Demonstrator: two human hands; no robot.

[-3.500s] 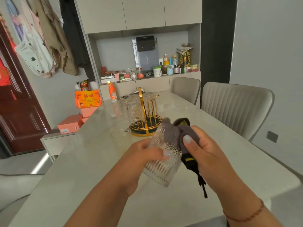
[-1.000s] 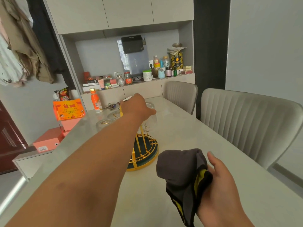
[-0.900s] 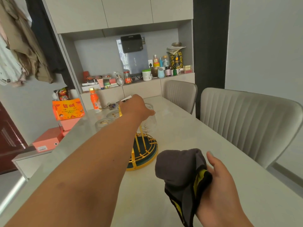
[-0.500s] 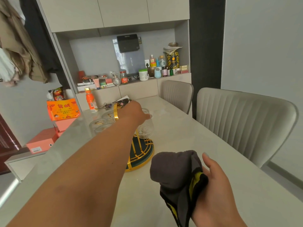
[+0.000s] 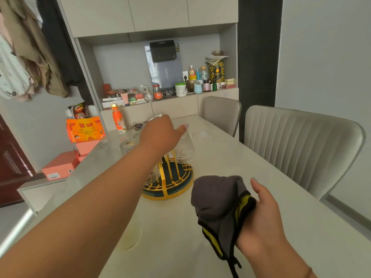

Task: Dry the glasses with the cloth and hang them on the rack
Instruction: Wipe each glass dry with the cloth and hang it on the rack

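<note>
Over marble table (image 5: 230, 161), left hand (image 5: 160, 135) grips ribbed glass (image 5: 183, 151); right (image 5: 261, 213) clutches cloth (image 5: 216, 199).

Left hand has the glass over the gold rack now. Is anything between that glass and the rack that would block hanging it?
Nothing visible blocks it. The left hand holds the glass upside down right at the rack. Another glass already hangs on the near-left side, apart from this one. The peg itself is hidden behind the hand.

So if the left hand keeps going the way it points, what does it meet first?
Probably nothing close: the left hand, holding a glass over the rack, points across bare table toward the far chair. Depth is unclear.
</note>
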